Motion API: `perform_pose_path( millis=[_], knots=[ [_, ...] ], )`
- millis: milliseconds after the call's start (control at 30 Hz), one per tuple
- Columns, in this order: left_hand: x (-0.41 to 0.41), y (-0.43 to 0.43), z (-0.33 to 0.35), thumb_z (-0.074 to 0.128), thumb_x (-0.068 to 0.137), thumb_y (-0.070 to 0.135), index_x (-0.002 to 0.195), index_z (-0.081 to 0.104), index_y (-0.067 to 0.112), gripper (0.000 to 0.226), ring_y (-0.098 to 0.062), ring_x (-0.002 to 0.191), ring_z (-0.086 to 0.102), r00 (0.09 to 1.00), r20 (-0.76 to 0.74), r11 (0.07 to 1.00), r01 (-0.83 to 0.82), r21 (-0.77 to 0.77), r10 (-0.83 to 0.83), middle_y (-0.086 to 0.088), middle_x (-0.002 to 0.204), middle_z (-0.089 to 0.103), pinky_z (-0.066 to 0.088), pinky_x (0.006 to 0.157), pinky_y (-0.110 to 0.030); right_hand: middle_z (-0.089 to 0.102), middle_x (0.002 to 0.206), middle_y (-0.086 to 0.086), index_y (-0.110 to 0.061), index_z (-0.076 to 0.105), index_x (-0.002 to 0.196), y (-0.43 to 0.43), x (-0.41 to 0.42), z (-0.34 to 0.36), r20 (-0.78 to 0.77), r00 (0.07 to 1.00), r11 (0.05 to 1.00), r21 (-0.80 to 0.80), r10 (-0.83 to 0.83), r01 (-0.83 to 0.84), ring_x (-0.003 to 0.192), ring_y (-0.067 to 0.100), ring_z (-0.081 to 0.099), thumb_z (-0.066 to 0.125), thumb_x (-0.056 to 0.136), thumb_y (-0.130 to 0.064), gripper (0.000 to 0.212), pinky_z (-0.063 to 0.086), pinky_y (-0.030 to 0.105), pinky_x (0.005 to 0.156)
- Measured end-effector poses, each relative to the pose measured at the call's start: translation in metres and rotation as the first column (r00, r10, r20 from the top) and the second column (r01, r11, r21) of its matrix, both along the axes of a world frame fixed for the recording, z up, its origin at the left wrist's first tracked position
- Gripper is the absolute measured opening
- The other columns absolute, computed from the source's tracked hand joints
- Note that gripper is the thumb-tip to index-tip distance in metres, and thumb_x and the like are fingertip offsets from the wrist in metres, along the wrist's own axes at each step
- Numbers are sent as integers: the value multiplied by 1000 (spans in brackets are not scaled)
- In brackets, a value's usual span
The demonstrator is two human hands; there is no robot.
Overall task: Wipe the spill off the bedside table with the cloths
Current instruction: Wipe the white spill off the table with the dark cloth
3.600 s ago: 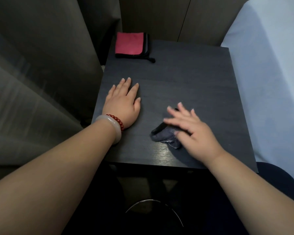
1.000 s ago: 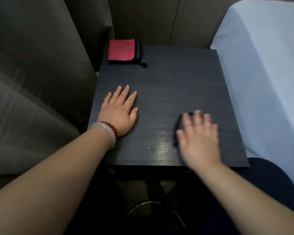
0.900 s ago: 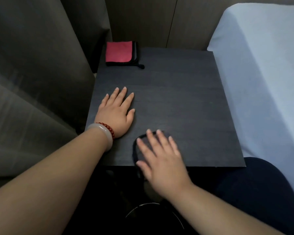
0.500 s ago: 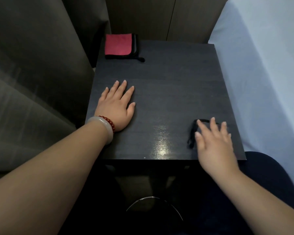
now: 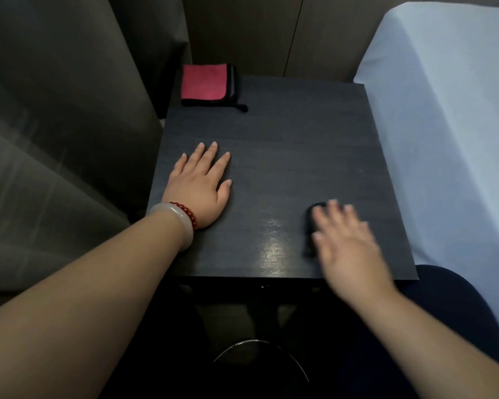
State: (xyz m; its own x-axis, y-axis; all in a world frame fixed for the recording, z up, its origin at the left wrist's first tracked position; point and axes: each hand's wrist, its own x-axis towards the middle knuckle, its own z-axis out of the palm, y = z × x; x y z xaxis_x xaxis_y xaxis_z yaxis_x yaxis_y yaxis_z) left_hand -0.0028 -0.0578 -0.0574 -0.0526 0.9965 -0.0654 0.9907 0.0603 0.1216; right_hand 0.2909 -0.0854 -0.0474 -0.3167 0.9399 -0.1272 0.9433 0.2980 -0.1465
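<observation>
The dark, black-edged wiping cloth (image 5: 311, 226) is pinned flat under the right hand (image 5: 344, 249) near the front right corner of the dark wood-grain bedside table (image 5: 300, 133). The right hand is spread, palm down, fingers apart; it is motion-blurred, so exact finger contact cannot be told. Only a dark strip of cloth is seen at the hand's left and far side. A glossy wet patch (image 5: 271, 243) is seen at the front edge, just left of the cloth, between the two hands and nearer the right one. The next stroke is judged to run leftward along the front edge. The left hand (image 5: 199, 188) is laid flat and spread near the left edge, holding nothing. A folded red cloth with black trim (image 5: 206, 84) lies untouched at the far left corner, well apart.
</observation>
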Motion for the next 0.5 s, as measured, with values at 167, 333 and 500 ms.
perform_pose_path(
  millis=[167, 333, 500],
  knots=[
    [1, -1, -1, 22, 96, 48, 152, 15, 30, 59, -19, 148, 0, 1000, 9, 1000, -6, 17, 6, 1, 162, 6, 3, 119, -42, 19, 157, 10, -30, 26, 147, -5, -17, 5, 72, 989, 992, 33, -125, 123, 143, 35, 13, 19, 94, -45, 56, 16, 54, 114],
    [0, -1, 0, 22, 97, 49, 153, 13, 30, 60, -19, 148, 0, 1000, 2, 1000, -4, 8, 4, 1, 162, 5, 3, 119, -42, 24, 156, 1, -37, 30, 144, -83, -96, 6, -20, 907, 907, -25, 421, -421, 144, 29, 16, 34, 92, -45, 52, 15, 49, 115],
    [0, 1, 1, 21, 96, 50, 153, 12, 31, 60, -19, 148, -1, 1000, -1, 1000, -3, -5, 3, 2, 162, 3, 3, 119, -42, 23, 156, 2, -34, 28, 146, -47, -33, 2, 51, 979, 980, 19, 198, -199, 144, 28, 18, 23, 95, -49, 53, 20, 48, 114]
  ],
)
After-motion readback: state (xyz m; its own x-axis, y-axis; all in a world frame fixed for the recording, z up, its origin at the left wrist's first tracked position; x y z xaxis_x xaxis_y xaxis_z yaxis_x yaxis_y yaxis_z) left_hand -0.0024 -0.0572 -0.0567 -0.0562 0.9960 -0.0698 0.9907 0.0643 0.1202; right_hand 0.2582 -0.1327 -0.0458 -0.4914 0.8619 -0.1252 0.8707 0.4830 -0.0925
